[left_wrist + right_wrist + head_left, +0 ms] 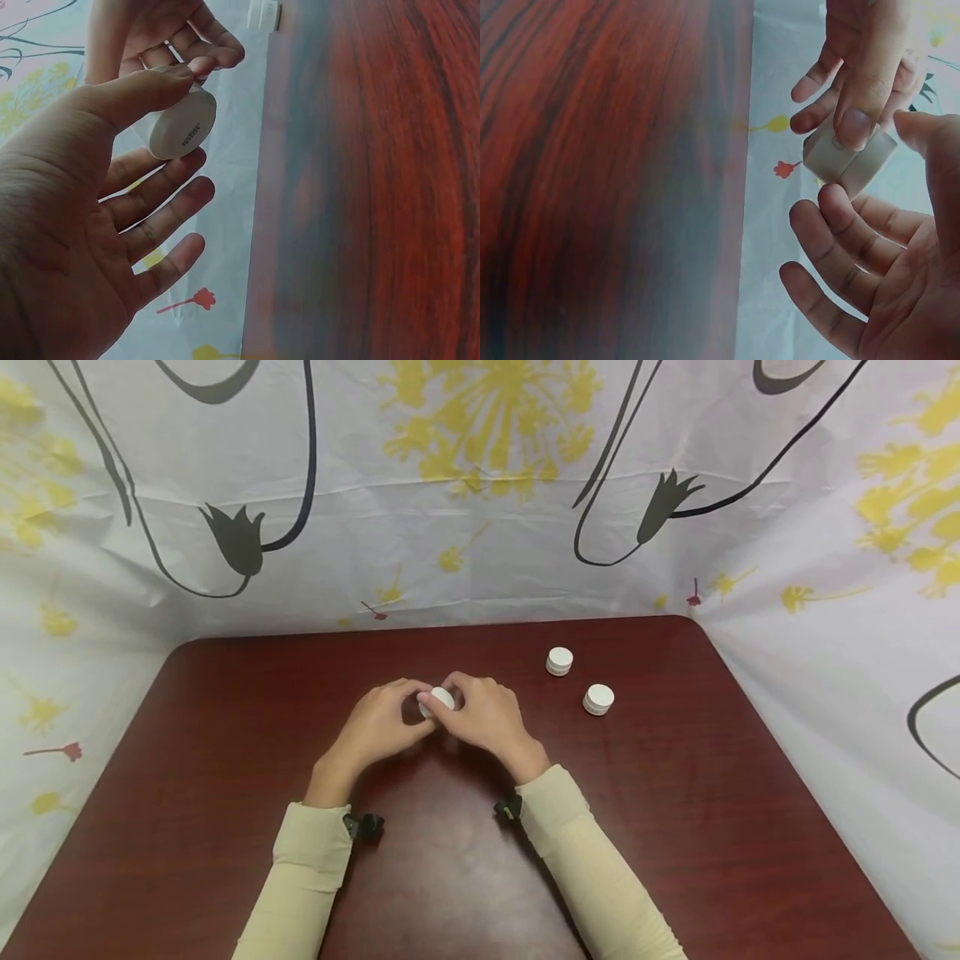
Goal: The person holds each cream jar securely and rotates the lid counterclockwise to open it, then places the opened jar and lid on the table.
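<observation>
A small white round jar [442, 697] is held between both hands over the middle of the table. Thumb on one side and fingertips on the other, my left hand [380, 718] pinches it. Dark printing marks the flat end of the jar [184, 127] in the left wrist view. My right hand [487, 712] curls round the jar from the other side, its thumb crossing in front in the head view. Seen from the right wrist, a seam runs around the jar [862, 165], and the right fingertips [836, 202] sit right at its lower edge.
Two more white jars stand to the right on the dark red table [225, 760]: one farther back [559, 661], one nearer [598, 699]. A white cloth [480, 560] with flower prints hangs along the table's back and sides. Each wrist wears a small black device.
</observation>
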Motion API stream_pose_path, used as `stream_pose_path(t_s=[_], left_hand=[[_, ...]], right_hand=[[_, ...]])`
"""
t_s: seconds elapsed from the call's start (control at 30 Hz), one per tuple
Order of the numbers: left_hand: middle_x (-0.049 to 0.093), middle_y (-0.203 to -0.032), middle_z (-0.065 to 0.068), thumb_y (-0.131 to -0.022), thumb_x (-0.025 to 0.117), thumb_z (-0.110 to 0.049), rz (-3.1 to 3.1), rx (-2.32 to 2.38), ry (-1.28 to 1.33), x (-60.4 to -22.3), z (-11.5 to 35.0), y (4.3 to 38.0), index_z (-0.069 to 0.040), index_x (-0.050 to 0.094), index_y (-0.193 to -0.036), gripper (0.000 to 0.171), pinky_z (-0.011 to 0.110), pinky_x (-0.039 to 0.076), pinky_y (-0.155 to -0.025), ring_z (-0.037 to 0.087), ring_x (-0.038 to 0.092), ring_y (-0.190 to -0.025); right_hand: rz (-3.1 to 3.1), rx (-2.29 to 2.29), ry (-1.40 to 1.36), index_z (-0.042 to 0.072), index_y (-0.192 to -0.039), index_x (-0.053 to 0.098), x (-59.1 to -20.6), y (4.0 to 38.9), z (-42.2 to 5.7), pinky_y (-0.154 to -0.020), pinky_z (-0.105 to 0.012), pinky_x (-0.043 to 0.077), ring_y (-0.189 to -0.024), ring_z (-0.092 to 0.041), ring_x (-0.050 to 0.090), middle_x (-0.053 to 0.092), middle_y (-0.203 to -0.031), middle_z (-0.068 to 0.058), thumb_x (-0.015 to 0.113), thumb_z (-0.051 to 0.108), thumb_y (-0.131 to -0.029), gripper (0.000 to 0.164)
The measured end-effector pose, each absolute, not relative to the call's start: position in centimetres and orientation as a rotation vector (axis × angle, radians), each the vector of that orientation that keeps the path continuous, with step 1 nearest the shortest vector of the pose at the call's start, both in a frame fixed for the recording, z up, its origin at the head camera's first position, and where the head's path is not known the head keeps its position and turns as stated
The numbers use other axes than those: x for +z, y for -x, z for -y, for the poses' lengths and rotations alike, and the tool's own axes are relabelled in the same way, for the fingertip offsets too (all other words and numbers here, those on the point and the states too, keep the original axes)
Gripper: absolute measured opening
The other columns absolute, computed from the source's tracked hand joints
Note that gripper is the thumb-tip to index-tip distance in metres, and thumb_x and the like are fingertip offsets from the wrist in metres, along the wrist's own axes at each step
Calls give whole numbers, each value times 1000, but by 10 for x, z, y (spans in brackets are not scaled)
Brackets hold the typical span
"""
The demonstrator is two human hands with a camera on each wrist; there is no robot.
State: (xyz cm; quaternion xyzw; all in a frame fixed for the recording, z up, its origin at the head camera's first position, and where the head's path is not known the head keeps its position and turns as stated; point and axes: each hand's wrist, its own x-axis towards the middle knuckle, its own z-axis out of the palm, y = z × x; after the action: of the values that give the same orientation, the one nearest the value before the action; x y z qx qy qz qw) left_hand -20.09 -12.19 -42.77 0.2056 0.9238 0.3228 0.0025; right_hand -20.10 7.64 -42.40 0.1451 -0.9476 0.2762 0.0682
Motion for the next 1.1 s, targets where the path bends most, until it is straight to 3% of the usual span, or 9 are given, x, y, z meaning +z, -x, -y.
stream_pose_path(t_s=[0.23, 0.73, 1.1], left_hand=[[73, -130, 6, -91, 80, -37, -2889, 992, -630, -424, 127, 199, -14, 71, -132, 47, 54, 53, -106, 32, 68, -123], [73, -132, 8, -92, 80, -34, -2883, 1023, -624, -426, 128, 198, -12, 72, -131, 46, 56, 51, -109, 33, 67, -126], [73, -131, 7, -93, 79, -34, -2884, 1077, -646, -424, 123, 200, -13, 71, -132, 46, 54, 53, -107, 32, 67, -125]], right_hand=[[2825, 862, -503, 26, -104, 75, -425, 200, -72, -57, -32, 46, -64, -10, 59, 63, -71, 9, 65, 57, -99, 34], [2854, 837, -474, 22, -111, 78, -424, 198, -72, -67, -39, 55, -81, -14, 69, 76, -95, 7, 67, 57, -96, 40], [2835, 869, -399, 23, -101, 73, -421, 200, -76, -60, -33, 47, -66, -10, 59, 66, -76, 9, 63, 63, -97, 42]])
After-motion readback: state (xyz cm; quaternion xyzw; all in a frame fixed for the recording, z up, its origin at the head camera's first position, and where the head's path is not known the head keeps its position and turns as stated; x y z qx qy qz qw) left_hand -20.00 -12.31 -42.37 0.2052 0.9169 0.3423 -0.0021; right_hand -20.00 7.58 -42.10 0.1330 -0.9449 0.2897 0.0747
